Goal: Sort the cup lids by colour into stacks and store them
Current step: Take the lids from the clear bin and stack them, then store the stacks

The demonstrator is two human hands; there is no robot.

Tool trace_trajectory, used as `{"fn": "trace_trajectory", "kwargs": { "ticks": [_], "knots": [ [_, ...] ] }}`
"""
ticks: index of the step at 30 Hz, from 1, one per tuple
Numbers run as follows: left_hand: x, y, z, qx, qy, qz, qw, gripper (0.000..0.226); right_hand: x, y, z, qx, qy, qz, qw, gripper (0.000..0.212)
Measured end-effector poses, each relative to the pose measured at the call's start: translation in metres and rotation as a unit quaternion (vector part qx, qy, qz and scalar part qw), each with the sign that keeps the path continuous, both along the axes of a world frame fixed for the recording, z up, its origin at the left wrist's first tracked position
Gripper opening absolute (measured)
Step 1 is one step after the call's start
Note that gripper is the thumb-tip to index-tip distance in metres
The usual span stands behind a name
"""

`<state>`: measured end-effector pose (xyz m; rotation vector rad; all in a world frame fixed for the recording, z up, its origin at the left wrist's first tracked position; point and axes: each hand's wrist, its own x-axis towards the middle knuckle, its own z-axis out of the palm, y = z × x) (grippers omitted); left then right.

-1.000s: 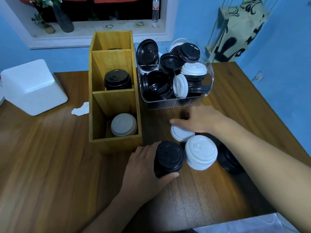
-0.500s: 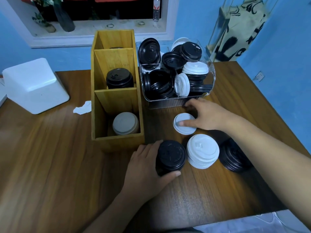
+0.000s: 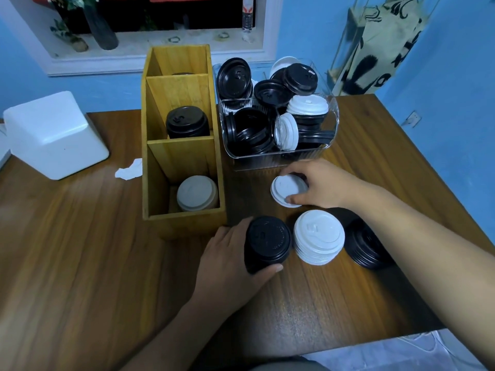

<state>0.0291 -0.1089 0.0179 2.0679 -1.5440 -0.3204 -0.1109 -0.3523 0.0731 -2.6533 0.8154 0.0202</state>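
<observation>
My left hand (image 3: 230,258) grips a tall stack of black lids (image 3: 267,241) standing on the table. My right hand (image 3: 321,184) pinches a single white lid (image 3: 282,190) by its rim, just in front of the clear bin. A white stack (image 3: 318,241) and a low black stack (image 3: 365,246) sit beside the gripped stack. The clear bin (image 3: 332,129) holds several mixed black and white lids. The wooden organizer (image 3: 184,156) has a black stack (image 3: 187,121) in its middle slot and a white stack (image 3: 197,192) in its front slot.
A white foam box (image 3: 53,135) sits at the table's left, with a scrap of white paper (image 3: 130,170) beside the organizer. The wooden table (image 3: 80,250) ends at my near right. A patterned bag (image 3: 375,44) hangs on the blue wall behind.
My right hand has drawn the single white lid out from under its palm and now pinches it at the rim. My left hand stays on the black stack.
</observation>
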Motion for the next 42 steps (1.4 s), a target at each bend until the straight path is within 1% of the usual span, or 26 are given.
{"fn": "trace_trajectory", "kwargs": {
  "ticks": [2,4,6,8,11,15,19,24,27,32,35,37,39,40,42],
  "knots": [
    [0.0,0.0,0.0,-0.002,-0.003,-0.002,1.0,0.094,-0.01,0.005,0.016,0.01,-0.046,-0.011,0.999,0.059],
    [0.0,0.0,0.0,-0.001,-0.008,-0.002,1.0,0.093,-0.026,0.013,0.035,0.039,-0.093,-0.03,0.994,0.058],
    [0.0,0.0,0.0,-0.003,-0.009,-0.001,1.0,0.093,-0.046,0.026,0.053,0.067,-0.107,-0.023,0.992,0.061],
    [-0.001,0.0,-0.001,-0.006,-0.011,-0.002,1.0,0.093,-0.063,0.041,0.063,0.072,-0.078,0.009,0.994,0.066],
    [-0.001,0.0,-0.002,-0.014,-0.024,-0.006,1.0,0.094,-0.076,0.06,0.057,0.06,-0.024,0.052,0.997,0.071],
    [-0.002,0.0,-0.001,-0.013,-0.033,-0.006,0.999,0.094,-0.078,0.068,0.037,0.044,-0.006,0.078,0.996,0.069],
    [-0.003,0.001,-0.001,-0.013,-0.045,-0.006,0.999,0.094,-0.079,0.071,0.031,0.033,-0.007,0.07,0.997,0.068],
    [-0.004,0.001,0.0,-0.025,-0.06,-0.003,0.998,0.093,-0.084,0.073,0.027,0.079,-0.012,0.051,0.996,0.067],
    [-0.005,0.001,0.0,-0.029,-0.056,-0.003,0.998,0.093,-0.081,0.073,0.03,0.073,0.009,0.045,0.996,0.067],
    [-0.005,0.002,0.0,-0.03,-0.051,-0.007,0.998,0.092,-0.071,0.078,0.039,0.027,0.06,0.065,0.996,0.066],
    [-0.004,0.002,-0.001,-0.021,-0.039,-0.005,0.999,0.093,-0.07,0.075,0.039,0.047,0.062,0.066,0.995,0.066],
    [-0.003,0.002,-0.002,-0.019,-0.035,-0.001,0.999,0.094,-0.07,0.071,0.042,0.086,0.028,0.073,0.993,0.063],
    [-0.003,0.002,-0.002,-0.016,-0.033,0.0,0.999,0.095,-0.067,0.064,0.049,0.106,-0.036,0.053,0.992,0.056],
    [-0.003,0.002,-0.003,-0.018,-0.034,0.0,0.999,0.095,-0.065,0.058,0.054,0.102,-0.076,0.029,0.991,0.053],
    [-0.003,0.001,-0.003,-0.023,-0.032,-0.002,0.999,0.094,-0.056,0.041,0.061,0.063,-0.144,-0.03,0.987,0.045]
  ]
}}
